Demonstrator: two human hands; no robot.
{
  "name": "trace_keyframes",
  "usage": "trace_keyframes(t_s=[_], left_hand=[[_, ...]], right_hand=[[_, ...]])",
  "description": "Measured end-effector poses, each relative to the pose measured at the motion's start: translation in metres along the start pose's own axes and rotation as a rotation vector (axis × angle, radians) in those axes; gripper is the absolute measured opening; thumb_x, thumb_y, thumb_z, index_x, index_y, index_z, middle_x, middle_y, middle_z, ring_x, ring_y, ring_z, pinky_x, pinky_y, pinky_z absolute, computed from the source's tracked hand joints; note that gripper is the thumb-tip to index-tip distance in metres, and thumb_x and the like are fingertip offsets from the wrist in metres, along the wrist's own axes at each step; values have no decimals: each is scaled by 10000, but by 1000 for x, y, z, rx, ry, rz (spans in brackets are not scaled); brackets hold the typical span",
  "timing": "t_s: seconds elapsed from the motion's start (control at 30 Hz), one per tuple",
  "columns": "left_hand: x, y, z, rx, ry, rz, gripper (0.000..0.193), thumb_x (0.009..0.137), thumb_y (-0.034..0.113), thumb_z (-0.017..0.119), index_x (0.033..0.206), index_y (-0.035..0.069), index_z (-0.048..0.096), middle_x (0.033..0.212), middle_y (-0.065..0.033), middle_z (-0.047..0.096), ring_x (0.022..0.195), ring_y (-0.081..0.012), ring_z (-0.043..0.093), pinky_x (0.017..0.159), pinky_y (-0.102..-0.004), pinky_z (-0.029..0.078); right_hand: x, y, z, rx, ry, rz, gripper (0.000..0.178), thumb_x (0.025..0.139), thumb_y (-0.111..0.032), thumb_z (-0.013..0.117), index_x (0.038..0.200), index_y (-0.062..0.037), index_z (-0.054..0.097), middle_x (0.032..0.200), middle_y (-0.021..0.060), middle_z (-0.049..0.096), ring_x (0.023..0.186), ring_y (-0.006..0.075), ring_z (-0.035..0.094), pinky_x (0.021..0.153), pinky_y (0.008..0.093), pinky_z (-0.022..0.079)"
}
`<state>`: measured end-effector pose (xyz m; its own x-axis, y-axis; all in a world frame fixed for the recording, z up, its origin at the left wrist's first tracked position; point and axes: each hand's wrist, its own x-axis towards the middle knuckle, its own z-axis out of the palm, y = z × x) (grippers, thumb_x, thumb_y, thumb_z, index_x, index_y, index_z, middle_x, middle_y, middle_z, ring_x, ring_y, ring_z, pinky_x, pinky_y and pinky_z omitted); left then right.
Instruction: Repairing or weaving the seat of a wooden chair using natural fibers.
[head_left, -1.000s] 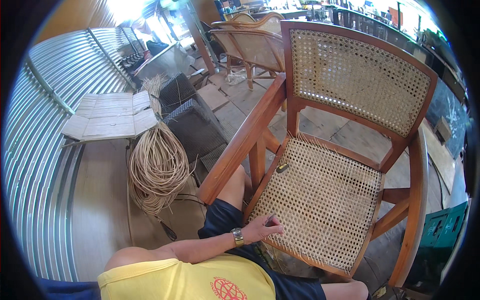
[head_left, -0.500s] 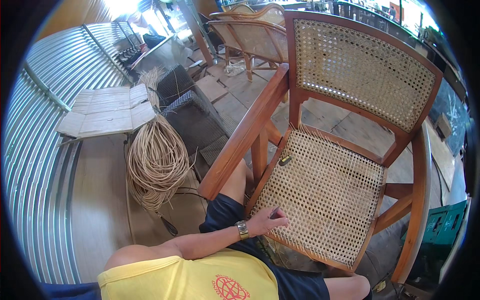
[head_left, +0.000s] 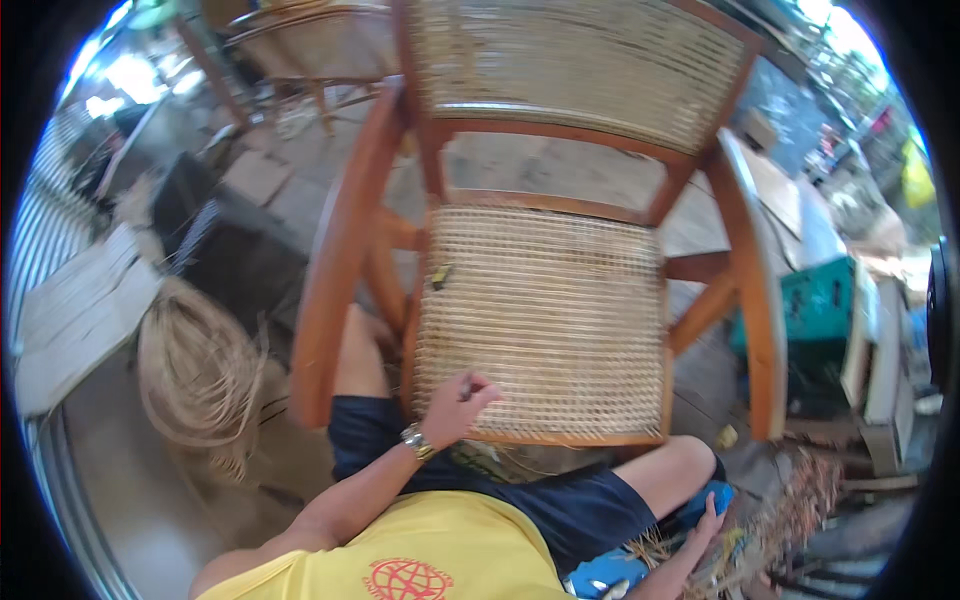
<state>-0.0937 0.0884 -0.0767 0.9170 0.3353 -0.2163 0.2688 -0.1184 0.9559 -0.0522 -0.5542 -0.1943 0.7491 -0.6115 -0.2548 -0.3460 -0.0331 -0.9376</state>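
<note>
My left hand (head_left: 460,405) is closed round a small dark tool (head_left: 466,390), only part of which shows; its kind is unclear. This hand rests at the front left edge of the woven cane seat (head_left: 545,320) of a wooden armchair (head_left: 345,260). A small yellow and black object (head_left: 442,276) lies on the seat's left side. Low at the right, beside my knee, my right hand (head_left: 706,522) is at a bright blue object (head_left: 718,497). Blur hides whether its fingers grip it. Loose cane ends stick out along the seat's front edge.
A coil of cane strands (head_left: 200,370) hangs at the left beside a flattened cardboard sheet (head_left: 85,310). Dark woven furniture (head_left: 235,250) stands behind it. A green crate (head_left: 810,305) is at the right, with a heap of cane scraps (head_left: 800,510) below. Another chair (head_left: 320,45) stands far back.
The view has swung right, so the chair appears further left. My right hand has come into sight at the lower right by the blue object. My left hand stays at the seat's front edge.
</note>
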Motion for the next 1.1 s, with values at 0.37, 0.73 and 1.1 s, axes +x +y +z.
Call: trace_keyframes(t_s=[0.37,0.73,1.1], left_hand=[[14,-8,-8,-400,-121,-214,132,967,170,666,938,42,652,918,-58,743,762,-65,626,717,-248,491],[15,-11,-16,-508,-189,-246,127,975,185,673,961,62,645,903,-26,733,729,-36,570,687,-229,462],[20,-11,-27,-579,-240,-338,122,976,189,678,964,82,622,882,-43,733,573,-12,485,523,-183,390]], right_hand=[[-120,-306,-44,662,193,-423,496,960,-341,648,1325,-19,553,1190,106,645,1036,240,627,863,369,514],[-190,-335,389,-249,-332,-791,580,845,-283,805,1255,43,557,1106,126,659,999,192,637,902,321,508],[-128,-232,435,-984,154,-782,382,867,-230,712,1155,-61,525,1030,221,667,966,413,669,817,510,541]])
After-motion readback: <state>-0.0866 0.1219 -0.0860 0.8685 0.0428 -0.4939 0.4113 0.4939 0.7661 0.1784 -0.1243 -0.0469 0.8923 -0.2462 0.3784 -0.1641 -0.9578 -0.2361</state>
